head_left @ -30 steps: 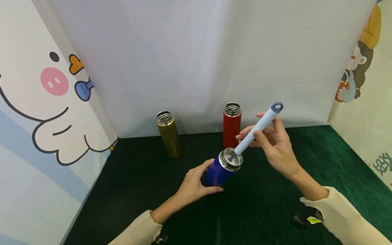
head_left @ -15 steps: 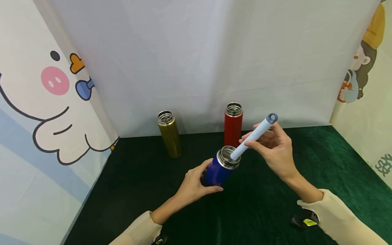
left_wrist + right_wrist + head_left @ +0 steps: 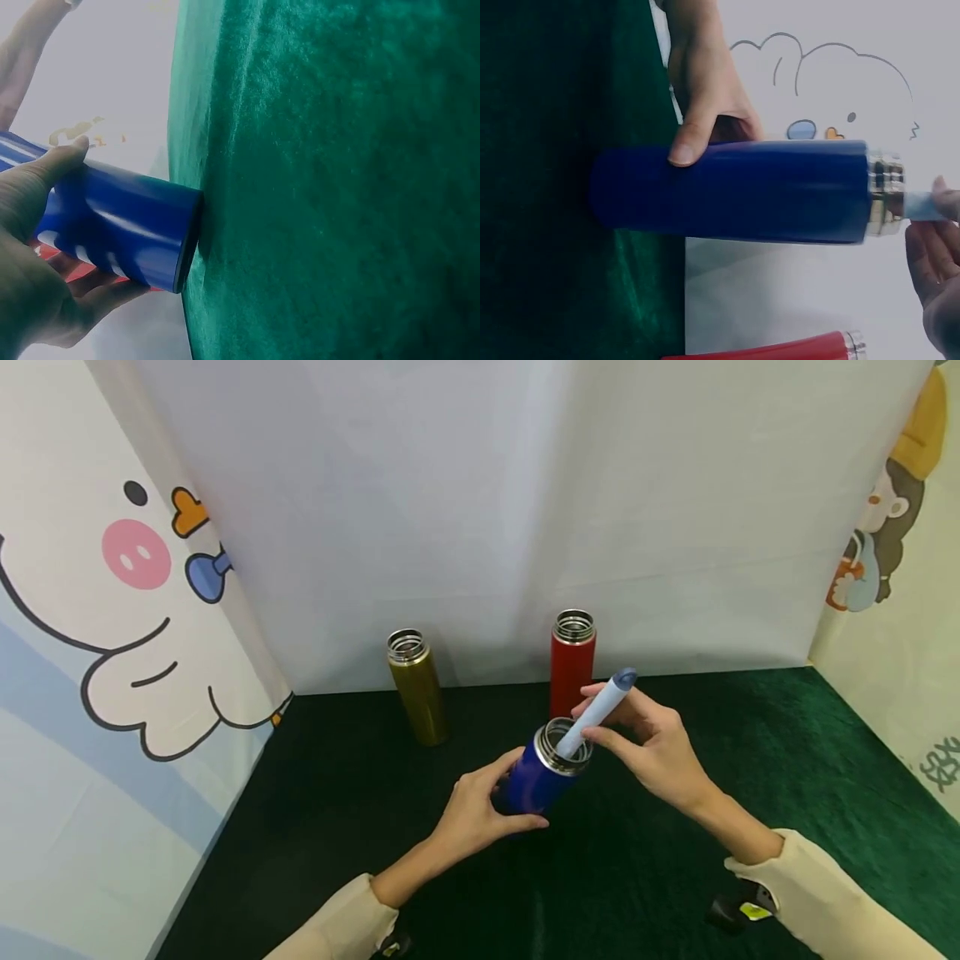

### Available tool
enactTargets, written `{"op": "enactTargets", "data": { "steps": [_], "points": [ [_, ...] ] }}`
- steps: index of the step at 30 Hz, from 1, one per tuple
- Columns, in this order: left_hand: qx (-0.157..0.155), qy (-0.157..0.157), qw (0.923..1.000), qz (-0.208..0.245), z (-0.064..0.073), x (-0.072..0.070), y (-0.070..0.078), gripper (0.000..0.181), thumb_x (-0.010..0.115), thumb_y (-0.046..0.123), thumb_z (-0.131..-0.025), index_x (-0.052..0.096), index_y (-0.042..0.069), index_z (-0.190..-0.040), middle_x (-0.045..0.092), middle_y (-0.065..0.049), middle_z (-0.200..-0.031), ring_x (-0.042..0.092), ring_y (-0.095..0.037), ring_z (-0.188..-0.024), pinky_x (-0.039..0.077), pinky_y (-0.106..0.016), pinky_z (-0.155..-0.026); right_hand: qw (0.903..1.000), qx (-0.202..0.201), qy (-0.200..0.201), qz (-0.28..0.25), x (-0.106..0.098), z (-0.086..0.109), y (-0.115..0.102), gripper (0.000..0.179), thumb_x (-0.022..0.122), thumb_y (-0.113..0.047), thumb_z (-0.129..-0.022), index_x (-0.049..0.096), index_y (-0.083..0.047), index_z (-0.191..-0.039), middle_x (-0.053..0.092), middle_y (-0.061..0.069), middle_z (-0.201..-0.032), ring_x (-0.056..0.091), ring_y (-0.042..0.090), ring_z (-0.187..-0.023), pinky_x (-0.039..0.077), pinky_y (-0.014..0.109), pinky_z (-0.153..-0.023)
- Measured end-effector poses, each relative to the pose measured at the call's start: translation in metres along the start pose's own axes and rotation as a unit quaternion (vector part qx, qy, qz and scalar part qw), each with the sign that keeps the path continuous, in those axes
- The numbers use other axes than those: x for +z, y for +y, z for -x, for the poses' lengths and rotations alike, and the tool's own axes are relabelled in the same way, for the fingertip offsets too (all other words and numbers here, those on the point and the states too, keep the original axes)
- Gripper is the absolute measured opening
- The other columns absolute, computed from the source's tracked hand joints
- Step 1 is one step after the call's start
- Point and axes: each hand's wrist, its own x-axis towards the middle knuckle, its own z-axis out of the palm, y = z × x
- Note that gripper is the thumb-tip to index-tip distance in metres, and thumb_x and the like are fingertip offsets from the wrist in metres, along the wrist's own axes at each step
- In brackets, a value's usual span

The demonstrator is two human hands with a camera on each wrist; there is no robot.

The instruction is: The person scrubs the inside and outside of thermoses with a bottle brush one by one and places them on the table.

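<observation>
My left hand (image 3: 476, 810) grips the blue vacuum flask (image 3: 534, 783) low on its body, fingers and thumb curled round it. In the left wrist view, the base of the flask (image 3: 139, 221) meets the green cloth. Its steel mouth has no lid on. My right hand (image 3: 656, 756) pinches a light blue handle with a dark ring end, which looks like a bottle brush (image 3: 597, 714). The brush leans into the flask's mouth, and its lower end is hidden inside. In the right wrist view, thumb and fingers hold the brush (image 3: 921, 205) just outside the steel neck.
Behind stand a red flask (image 3: 572, 668) and an olive-gold flask (image 3: 418, 693), both lidless. The red one is close behind my right hand. Dark green cloth (image 3: 322, 827) covers the table. A pale curtain (image 3: 450, 510) hangs along the back, with cartoon-printed sheets at both sides.
The right hand has moved left and pushed the brush deeper into the blue flask, so less of the handle shows. The left hand and flask have hardly moved.
</observation>
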Motion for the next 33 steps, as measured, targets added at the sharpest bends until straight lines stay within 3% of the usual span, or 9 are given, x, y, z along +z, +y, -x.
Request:
{"op": "enactTargets", "data": {
  "steps": [4,10,14,20,29,33],
  "points": [
    [0.005,0.022,0.9997,0.002,0.002,-0.001,0.002,0.083,0.091,0.030,-0.076,0.051,0.024,-0.149,0.064,-0.006,-0.141,0.066,-0.025,-0.124,0.057,-0.045,-0.100,0.9969,0.001,0.022,-0.075,-0.008,-0.004,-0.006,0.039,0.049,0.015,-0.099,0.047,-0.001,-0.134,0.074,0.000,-0.117,0.072,0.013,-0.108,0.057,0.025,-0.096],
    [0.015,0.046,0.9978,-0.046,0.006,-0.006,0.004,0.083,0.093,0.034,-0.073,0.054,0.031,-0.147,0.068,-0.004,-0.137,0.069,-0.025,-0.120,0.058,-0.046,-0.098,0.9839,-0.007,0.055,-0.170,-0.025,-0.007,-0.015,0.037,0.037,0.009,-0.106,0.037,-0.005,-0.141,0.075,0.004,-0.115,0.076,0.019,-0.104,0.062,0.032,-0.085],
    [0.046,0.064,0.9904,-0.113,0.008,-0.016,0.008,0.084,0.092,0.040,-0.073,0.052,0.037,-0.147,0.069,-0.001,-0.136,0.069,-0.024,-0.120,0.057,-0.048,-0.099,0.9684,-0.024,0.089,-0.232,-0.033,-0.004,-0.018,0.036,0.037,0.010,-0.105,0.037,-0.002,-0.140,0.075,0.011,-0.111,0.077,0.025,-0.100,0.063,0.036,-0.082],
    [0.077,0.091,0.9757,-0.184,0.008,-0.028,0.017,0.085,0.092,0.044,-0.072,0.053,0.034,-0.148,0.072,-0.004,-0.130,0.073,-0.026,-0.112,0.061,-0.047,-0.090,0.9382,-0.040,0.141,-0.314,-0.043,0.002,-0.021,0.034,0.037,0.010,-0.104,0.037,0.002,-0.137,0.074,0.020,-0.106,0.077,0.033,-0.097,0.062,0.045,-0.079],
    [0.041,0.099,0.9691,-0.222,0.015,-0.032,0.017,0.084,0.093,0.046,-0.069,0.057,0.036,-0.145,0.076,-0.005,-0.122,0.076,-0.026,-0.101,0.062,-0.046,-0.082,0.9101,0.040,0.245,-0.332,-0.059,0.004,-0.016,0.025,0.047,0.001,-0.105,0.043,0.000,-0.129,0.076,0.019,-0.097,0.078,0.031,-0.088,0.063,0.043,-0.071],
    [0.039,0.109,0.9664,-0.230,0.016,-0.035,0.019,0.084,0.094,0.046,-0.068,0.058,0.035,-0.144,0.077,-0.006,-0.120,0.077,-0.026,-0.098,0.062,-0.045,-0.079,0.9049,0.064,0.269,-0.324,-0.061,0.000,-0.014,0.024,0.051,-0.005,-0.104,0.044,-0.001,-0.127,0.076,0.017,-0.094,0.079,0.029,-0.087,0.063,0.041,-0.070]
  ]
}}
